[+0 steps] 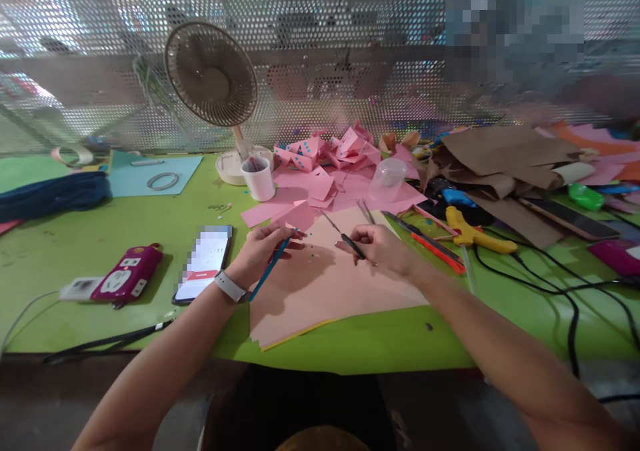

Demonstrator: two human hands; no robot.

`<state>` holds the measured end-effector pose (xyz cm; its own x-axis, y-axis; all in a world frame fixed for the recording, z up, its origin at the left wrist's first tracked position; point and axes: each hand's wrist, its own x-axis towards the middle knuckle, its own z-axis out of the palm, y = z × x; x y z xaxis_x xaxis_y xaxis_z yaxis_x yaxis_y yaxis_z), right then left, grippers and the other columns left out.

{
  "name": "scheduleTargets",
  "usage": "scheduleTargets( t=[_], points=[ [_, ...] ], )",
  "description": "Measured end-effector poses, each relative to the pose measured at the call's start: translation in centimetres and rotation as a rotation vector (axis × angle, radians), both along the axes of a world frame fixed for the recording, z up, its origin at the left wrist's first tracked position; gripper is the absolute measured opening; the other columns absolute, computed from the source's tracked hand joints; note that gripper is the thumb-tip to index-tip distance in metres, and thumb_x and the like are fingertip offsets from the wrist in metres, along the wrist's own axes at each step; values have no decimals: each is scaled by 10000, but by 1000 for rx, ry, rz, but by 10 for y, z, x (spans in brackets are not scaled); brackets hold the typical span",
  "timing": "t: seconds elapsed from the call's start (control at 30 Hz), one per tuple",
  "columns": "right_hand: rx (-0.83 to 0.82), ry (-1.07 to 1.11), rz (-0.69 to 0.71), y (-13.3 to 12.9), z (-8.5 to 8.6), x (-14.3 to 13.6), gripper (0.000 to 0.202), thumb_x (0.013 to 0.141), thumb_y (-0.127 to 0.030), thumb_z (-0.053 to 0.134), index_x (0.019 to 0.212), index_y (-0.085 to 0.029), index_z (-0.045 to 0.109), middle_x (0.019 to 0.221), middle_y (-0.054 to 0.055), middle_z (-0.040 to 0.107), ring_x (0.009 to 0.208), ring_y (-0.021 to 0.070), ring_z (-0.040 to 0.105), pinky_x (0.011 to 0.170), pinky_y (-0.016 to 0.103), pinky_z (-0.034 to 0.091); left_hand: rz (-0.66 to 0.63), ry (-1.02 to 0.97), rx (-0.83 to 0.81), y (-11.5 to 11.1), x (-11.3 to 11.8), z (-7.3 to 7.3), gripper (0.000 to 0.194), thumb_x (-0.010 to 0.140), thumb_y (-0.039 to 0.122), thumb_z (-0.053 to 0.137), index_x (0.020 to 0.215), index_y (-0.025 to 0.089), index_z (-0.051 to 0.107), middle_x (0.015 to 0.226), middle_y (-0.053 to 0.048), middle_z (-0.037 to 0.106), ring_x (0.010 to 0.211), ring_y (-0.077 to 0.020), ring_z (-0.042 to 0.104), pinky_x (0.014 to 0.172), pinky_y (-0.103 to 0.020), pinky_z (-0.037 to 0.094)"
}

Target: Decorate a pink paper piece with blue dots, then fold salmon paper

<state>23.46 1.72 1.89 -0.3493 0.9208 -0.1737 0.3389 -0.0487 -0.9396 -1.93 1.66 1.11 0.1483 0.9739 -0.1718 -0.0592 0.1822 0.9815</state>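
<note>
My left hand (270,247) pinches a narrow blue strip (269,271) that slants down toward the wrist. My right hand (367,244) is closed around a slim tool with a dark handle (353,246); its thin metal tip points up and left, toward my left hand. A second pair of thin metal prongs (366,212) shows just beyond my right hand; whether the hand holds it is unclear. Under both hands lies a stack of pale pink paper sheets (320,297). Tiny blue bits (313,255) dot the top sheet between the hands.
Folded pink papers (325,151), a white cup (259,179) and a fan (213,77) stand behind. A phone (205,264) and magenta power strip (127,274) lie left. On the right are a yellow glue gun (475,233), black cables (540,287), an orange cutter (440,254) and brown paper (500,147).
</note>
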Motion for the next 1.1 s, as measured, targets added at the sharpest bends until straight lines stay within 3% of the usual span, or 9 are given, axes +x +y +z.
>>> scheduleTargets(
  t=[0.13,0.23,0.33,0.5,0.67,0.77,0.9,1.0,1.1],
  points=[
    [46,-101,-118,8,0,2,505,633,-651,770,671,-192,561,553,-19,579,440,91,403,421,240,299,-36,125,83,-3,1,7,337,772,464,702,817,131,725,965,-121,755,595,-122,657,464,-201,417],
    [195,-187,-176,16,-2,8,530,631,-693,737,660,-189,577,574,-16,578,497,105,433,458,241,305,-80,205,122,-7,4,11,354,770,490,711,853,147,739,917,-104,752,753,-165,681,620,-242,503],
    [343,-295,-209,27,-7,16,539,662,-707,697,610,-180,602,575,-15,558,560,116,456,508,242,299,-94,226,175,-7,7,16,360,763,512,722,858,167,756,900,-74,743,848,-169,657,768,-271,504],
    [318,-451,-240,38,-8,24,573,721,-738,619,561,-188,617,484,-9,538,509,132,498,501,253,300,-26,263,173,-5,7,29,446,733,586,726,877,165,757,736,-14,668,667,-111,556,610,-219,416],
    [284,-631,-205,41,1,24,575,757,-722,602,517,-200,624,473,34,603,519,166,585,524,270,348,-83,282,107,-2,10,42,508,669,622,757,875,158,763,620,6,605,536,-89,463,494,-205,325],
    [267,-787,-150,43,5,24,563,786,-681,604,499,-199,647,516,75,654,562,187,622,543,278,364,-90,261,133,11,23,47,499,667,619,755,872,164,766,605,7,595,503,-81,423,465,-204,298],
    [231,-868,-97,47,8,23,516,799,-615,638,498,-196,653,558,93,688,575,195,642,554,272,390,-58,232,240,45,58,47,395,714,535,748,757,143,739,556,20,534,487,-68,392,444,-193,262],
    [236,-876,-141,46,10,20,436,801,-531,671,525,-193,669,569,94,697,607,206,663,567,265,409,19,153,185,73,85,44,320,721,450,758,718,133,716,522,39,491,461,-55,354,427,-181,237],
    [263,-874,-204,46,12,23,328,806,-436,681,596,-185,699,596,99,707,679,228,686,588,264,426,69,127,168,97,101,36,301,772,415,730,694,130,675,534,43,484,472,-54,409,450,-173,296]
  ],
)
